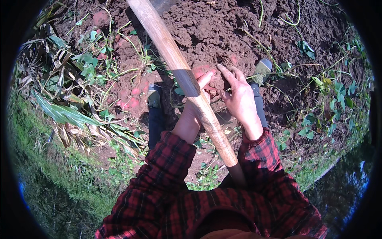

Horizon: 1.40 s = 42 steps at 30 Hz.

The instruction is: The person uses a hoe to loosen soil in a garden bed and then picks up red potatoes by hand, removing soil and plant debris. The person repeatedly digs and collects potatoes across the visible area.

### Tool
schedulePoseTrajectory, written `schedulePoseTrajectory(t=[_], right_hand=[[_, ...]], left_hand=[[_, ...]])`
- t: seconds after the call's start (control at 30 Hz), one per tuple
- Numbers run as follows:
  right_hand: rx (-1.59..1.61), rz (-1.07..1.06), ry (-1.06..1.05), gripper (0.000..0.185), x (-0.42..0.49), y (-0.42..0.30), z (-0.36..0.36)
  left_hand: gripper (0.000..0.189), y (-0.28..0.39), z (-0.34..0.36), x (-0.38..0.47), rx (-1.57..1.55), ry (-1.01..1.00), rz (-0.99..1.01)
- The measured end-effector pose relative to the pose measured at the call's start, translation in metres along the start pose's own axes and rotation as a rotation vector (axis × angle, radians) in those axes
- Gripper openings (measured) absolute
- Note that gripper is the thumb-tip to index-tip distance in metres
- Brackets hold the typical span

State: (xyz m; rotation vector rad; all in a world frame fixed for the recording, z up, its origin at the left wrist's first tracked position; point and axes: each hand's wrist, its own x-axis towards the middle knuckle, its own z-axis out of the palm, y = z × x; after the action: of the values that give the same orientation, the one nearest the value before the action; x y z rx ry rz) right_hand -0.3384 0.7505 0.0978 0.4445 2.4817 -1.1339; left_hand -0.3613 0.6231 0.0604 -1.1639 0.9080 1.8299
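A soil-caked clump of red-skinned sweet potatoes [204, 70] lies between my hands, just above the loose earth. My left hand [204, 82] has its thumb over the clump's near side. The wooden tool handle [177, 61] passes in front of that hand and hides part of it. On the other side, my right hand [238, 95] touches the clump with spread fingertips; its grip is unclear. The handle runs diagonally from the top of the view down to my body, resting near my right forearm. Part of a dark metal blade [162, 4] shows at its far end.
More sweet potatoes [130, 103] lie by my left shoe [154, 97], and another [101, 18] lies farther up. Vines [89, 64] and dry corn leaves [65, 110] cover the left side. My right shoe [263, 68] stands in tilled soil [215, 33]. More vines [337, 92] trail at right.
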Motion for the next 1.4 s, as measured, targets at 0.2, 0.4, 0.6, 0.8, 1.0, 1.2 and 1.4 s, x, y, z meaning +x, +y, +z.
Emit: schedulePoseTrajectory(t=[0.2, 0.4, 0.6, 0.8, 1.0, 1.2, 1.4], right_hand=[[0.137, -0.014, 0.049, 0.038, 0.005, 0.000, 0.000], [-0.007, -0.015, -0.014, 0.031, 0.002, -0.008, 0.012], [-0.041, 0.086, -0.295, 0.020, -0.003, -0.023, 0.011], [-0.035, -0.044, -0.013, 0.052, -0.006, -0.005, -0.002], [0.054, -0.041, 0.146, 0.044, 0.005, 0.000, -0.026], [0.317, 0.054, 0.077, 0.038, 0.006, 0.010, -0.038], [0.398, 0.093, 0.058, 0.035, 0.000, 0.023, -0.043]], left_hand=[[0.038, 0.011, -0.019, 0.010, 0.079, -0.077, 0.087], [0.027, 0.017, -0.024, 0.000, 0.004, -0.068, 0.068], [0.028, 0.053, -0.078, 0.018, 0.191, 0.320, 0.269], [0.068, 0.173, -0.068, 0.013, 0.620, 0.576, 0.812], [0.019, 0.168, 0.132, 0.055, 1.097, -0.135, 0.972], [0.026, 0.082, 0.183, 0.221, 1.992, -0.054, 0.642], [0.044, 0.051, 0.150, 0.317, 2.091, -0.092, 0.485]])
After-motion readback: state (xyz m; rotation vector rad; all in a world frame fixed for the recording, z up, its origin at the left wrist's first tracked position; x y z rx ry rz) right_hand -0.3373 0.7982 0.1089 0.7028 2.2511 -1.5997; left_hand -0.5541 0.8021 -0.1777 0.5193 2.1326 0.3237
